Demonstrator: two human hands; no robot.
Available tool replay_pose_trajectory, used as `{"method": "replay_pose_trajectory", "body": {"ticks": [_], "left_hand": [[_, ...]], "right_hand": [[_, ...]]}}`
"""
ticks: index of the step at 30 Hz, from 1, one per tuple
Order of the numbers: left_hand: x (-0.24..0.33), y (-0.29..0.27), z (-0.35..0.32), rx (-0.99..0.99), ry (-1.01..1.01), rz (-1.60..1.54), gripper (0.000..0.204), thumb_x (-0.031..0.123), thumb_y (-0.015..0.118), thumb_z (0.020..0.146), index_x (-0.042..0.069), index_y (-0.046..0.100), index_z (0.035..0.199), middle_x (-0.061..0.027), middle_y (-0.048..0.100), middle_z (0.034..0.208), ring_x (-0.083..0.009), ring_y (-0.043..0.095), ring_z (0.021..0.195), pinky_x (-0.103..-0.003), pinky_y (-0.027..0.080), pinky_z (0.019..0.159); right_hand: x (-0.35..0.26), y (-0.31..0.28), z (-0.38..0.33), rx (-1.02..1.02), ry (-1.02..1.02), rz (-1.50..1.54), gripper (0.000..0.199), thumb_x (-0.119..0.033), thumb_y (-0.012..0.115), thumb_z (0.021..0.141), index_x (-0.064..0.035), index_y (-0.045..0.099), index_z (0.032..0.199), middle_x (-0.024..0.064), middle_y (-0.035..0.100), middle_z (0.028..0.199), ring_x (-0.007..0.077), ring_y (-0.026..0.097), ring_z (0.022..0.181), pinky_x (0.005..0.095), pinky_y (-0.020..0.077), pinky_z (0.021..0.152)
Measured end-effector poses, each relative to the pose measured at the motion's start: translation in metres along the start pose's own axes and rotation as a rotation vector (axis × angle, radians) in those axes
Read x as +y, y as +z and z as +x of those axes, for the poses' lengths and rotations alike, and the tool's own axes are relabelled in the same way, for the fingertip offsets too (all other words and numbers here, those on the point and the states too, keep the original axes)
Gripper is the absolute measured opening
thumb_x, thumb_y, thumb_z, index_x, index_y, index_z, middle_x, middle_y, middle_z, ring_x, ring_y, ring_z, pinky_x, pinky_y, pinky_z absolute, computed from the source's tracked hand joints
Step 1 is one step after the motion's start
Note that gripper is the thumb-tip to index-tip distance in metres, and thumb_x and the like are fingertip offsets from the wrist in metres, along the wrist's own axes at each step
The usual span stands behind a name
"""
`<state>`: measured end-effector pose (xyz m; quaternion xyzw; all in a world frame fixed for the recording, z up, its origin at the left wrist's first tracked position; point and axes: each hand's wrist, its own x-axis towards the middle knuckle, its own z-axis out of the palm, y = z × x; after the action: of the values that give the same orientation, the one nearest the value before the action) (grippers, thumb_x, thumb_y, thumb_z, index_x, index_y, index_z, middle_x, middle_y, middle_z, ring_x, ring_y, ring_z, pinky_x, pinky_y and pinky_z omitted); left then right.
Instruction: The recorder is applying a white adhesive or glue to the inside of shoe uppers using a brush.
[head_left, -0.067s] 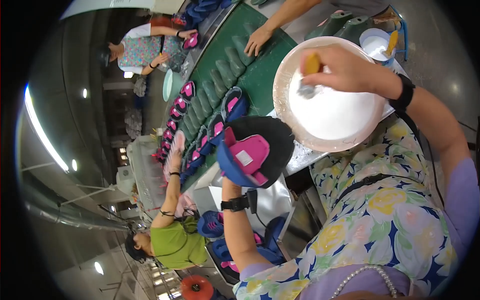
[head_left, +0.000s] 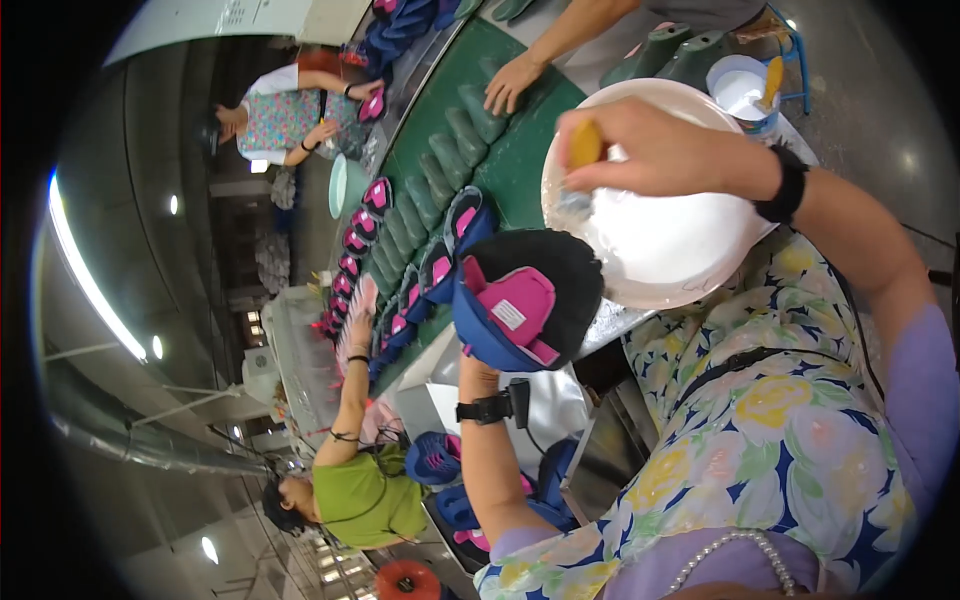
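My left hand (head_left: 479,373), mostly hidden under it, holds up a blue and black shoe upper (head_left: 572,290) with a pink tongue and a small white label. Its open underside edge faces a pale pink basin (head_left: 668,298) of white liquid (head_left: 675,235). Over the basin's left side, the fingers of my right hand (head_left: 655,150) are closed round a brush (head_left: 584,145) with a yellow handle. The brush's blurred lower end is at the basin's left inner wall, close to the upper but apart from it.
A green conveyor belt (head_left: 525,185) carries dark green shoe lasts (head_left: 465,137) and more uppers (head_left: 465,215). Another person's hand (head_left: 515,82) rests by the lasts. Two co-workers stand across the belt and at left. A white pot (head_left: 742,92) with a yellow-handled brush stands beyond the basin.
My right hand has moved left with the brush, toward the basin's rim and the upper. The upper in my left hand has shifted slightly right.
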<state>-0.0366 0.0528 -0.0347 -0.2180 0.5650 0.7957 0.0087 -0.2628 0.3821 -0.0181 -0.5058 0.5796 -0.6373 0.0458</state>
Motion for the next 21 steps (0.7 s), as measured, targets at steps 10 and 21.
{"method": "replay_pose_trajectory", "body": {"ticks": [10, 21], "left_hand": [[-0.079, 0.036, 0.029, 0.541, 0.652, 0.523, 0.051, 0.034, 0.046, 0.103, 0.005, 0.043, 0.145, -0.0134, 0.059, 0.127, -0.0286, 0.06, 0.115, -0.04, 0.048, 0.102], [-0.053, 0.087, 0.006, 0.487, 0.833, 0.257, 0.046, 0.028, 0.051, 0.102, 0.002, 0.047, 0.14, -0.0092, 0.06, 0.123, -0.0207, 0.059, 0.112, -0.036, 0.047, 0.102]], "right_hand": [[-0.012, -0.007, -0.01, 0.109, 0.293, -0.184, 0.036, -0.03, 0.072, 0.084, 0.0016, 0.055, 0.08, 0.0182, 0.062, 0.067, 0.0307, 0.065, 0.065, 0.0377, 0.0488, 0.061], [-0.016, 0.031, -0.043, 0.15, 0.618, 0.196, 0.038, -0.031, 0.071, 0.085, 0.0065, 0.065, 0.09, 0.0177, 0.069, 0.074, 0.0226, 0.07, 0.068, 0.033, 0.0536, 0.062]]}}
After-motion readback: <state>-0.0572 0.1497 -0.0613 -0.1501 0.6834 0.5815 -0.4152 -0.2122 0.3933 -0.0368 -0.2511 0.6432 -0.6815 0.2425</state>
